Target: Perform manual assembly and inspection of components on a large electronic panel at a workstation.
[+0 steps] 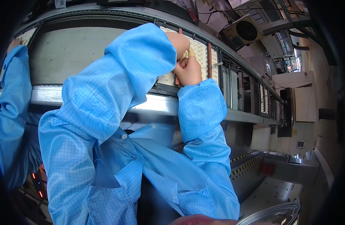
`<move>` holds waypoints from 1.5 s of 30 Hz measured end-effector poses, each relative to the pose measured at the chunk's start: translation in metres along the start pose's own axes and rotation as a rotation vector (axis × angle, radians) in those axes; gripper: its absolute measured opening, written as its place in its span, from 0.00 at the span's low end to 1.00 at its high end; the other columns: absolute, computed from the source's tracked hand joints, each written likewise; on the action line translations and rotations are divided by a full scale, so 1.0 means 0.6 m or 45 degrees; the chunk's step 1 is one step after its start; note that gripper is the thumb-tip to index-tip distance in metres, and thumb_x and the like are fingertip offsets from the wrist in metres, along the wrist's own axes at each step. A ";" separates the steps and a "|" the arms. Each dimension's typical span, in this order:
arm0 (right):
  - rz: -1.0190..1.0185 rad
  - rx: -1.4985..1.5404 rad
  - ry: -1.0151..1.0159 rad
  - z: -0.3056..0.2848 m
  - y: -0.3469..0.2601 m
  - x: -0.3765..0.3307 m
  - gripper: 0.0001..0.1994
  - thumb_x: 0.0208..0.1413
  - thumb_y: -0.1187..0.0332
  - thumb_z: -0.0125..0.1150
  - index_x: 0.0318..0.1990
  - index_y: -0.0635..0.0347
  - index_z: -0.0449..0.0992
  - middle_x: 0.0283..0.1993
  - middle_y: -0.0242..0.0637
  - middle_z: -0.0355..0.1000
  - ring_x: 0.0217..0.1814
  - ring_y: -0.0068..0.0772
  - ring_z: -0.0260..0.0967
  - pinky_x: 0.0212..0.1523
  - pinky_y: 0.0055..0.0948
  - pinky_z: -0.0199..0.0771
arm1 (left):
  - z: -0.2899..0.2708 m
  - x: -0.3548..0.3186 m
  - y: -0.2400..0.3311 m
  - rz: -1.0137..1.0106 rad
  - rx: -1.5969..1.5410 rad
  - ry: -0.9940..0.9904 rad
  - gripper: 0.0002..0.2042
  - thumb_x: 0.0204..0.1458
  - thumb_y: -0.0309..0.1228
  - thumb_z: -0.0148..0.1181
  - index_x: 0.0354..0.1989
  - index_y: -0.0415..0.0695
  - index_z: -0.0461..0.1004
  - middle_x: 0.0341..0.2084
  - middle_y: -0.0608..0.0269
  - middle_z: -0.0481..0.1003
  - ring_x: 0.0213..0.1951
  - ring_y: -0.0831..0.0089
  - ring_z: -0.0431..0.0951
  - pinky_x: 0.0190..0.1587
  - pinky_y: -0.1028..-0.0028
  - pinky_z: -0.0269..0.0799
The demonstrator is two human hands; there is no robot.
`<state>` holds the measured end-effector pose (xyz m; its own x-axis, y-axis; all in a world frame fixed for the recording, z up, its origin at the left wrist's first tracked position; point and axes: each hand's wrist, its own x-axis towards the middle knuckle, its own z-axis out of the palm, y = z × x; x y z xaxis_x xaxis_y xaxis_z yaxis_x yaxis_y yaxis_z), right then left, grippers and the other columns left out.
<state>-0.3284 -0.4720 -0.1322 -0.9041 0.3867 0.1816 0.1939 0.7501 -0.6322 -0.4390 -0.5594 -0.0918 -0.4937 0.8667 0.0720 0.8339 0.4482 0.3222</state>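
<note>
Both my hands meet over a cream panel with rows of small dark marks, lying in a dark-framed carrier on the conveyor. My left hand is bent down over the panel from the left; its fingers are mostly hidden from view. Just to its right and nearer me, my right hand has its fingers curled together, with pale yellow finger covers near the tips. Whatever lies between those fingers is too small or hidden to make out. A reddish-brown bar crosses the panel to the right of my hands.
The conveyor's metal rail runs along my side. A grey plate lies to the left. At the far left, another person's blue sleeve reaches onto the line. A round-fronted box stands beyond the line; white parts sit farther right.
</note>
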 end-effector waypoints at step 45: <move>1.100 -0.940 0.831 0.175 0.127 0.029 0.37 0.36 0.60 0.72 0.56 0.56 0.62 0.52 0.44 0.59 0.58 0.44 0.55 0.55 0.39 0.56 | 0.104 -0.474 -1.022 -1.223 0.592 0.244 0.21 0.49 0.38 0.54 0.48 0.36 0.66 0.42 0.41 0.71 0.46 0.45 0.69 0.48 0.57 0.65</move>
<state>-0.3693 -0.4646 -0.2561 -0.0745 0.9184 0.3886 0.9644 0.1655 -0.2062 -0.7943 -1.0669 -0.3689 -0.9871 0.0786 0.1398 0.0703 0.9955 -0.0634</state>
